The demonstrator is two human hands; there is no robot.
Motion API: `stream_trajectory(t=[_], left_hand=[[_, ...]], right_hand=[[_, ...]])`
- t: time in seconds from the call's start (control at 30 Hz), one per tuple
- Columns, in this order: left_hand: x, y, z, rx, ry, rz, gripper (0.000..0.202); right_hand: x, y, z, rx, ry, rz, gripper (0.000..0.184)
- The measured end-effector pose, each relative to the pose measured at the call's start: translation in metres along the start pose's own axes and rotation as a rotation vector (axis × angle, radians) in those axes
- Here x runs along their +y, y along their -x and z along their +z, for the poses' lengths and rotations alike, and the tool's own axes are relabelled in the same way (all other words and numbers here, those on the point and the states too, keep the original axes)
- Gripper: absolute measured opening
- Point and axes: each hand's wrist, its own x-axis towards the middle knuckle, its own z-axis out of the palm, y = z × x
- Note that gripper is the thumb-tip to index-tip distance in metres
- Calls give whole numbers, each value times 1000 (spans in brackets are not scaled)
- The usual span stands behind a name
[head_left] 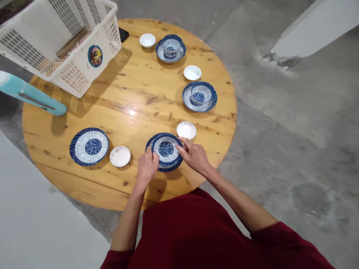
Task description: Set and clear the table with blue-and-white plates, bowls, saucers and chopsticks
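**Red sleeves, both hands on patterned bowl at near bench edge**

Red shirt (pixel 196 231) fills the bottom of the view, with both forearms reaching forward over the round wooden bench (pixel 134 101). Left hand (pixel 147 166) pinches the left rim of the patterned bowl (pixel 166 148), fingers closed on it. Right hand (pixel 193 155) grips the right rim, fingertips curled over the edge. That bowl sits upright, centred on the near plate (pixel 166 169), close to the bench's near edge. Near white dish (pixel 186 130) lies just beside the plate, up and to the right, not touching the right hand.

To the left is a bare plate (pixel 89 146), blue and white with nothing on it, and the left white dish (pixel 120 155) lies just beside it on its right. Further back on the right, the middle bowl (pixel 199 93) sits on the middle plate (pixel 189 102), with the middle white dish (pixel 192 72) near it. At the far edge, the far bowl (pixel 171 44) sits on the far plate (pixel 161 54), with the far white dish (pixel 147 40) just beside it on the left.

White basket (pixel 84 71) stands at the far left of the bench with a round sticker on its side and brown sticks (pixel 74 42) inside. Teal cylinder (pixel 33 97) pokes in from the left over the bench edge. Grey concrete floor (pixel 280 112) surrounds the bench.
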Motion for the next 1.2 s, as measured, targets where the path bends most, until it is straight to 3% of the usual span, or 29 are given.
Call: stream_trajectory(t=[0.3, 0.53, 0.83, 0.97, 1.2], left_hand=[[2, -5, 8, -24, -337, 41, 53], [13, -10, 1, -98, -598, -3, 51], [18, -14, -4, -94, -640, -29, 50], [9, -16, -4, -57, -539, -36, 51], [-21, -30, 23, -171, 167, -147, 45]], right_hand=[[3, -9, 14, -129, 211, 68, 47], [6, -15, 20, -221, 247, 93, 49], [2, -19, 20, -242, 264, 81, 49], [0, -22, 17, -219, 248, 102, 47], [-1, -25, 35, -180, 22, 139, 32]])
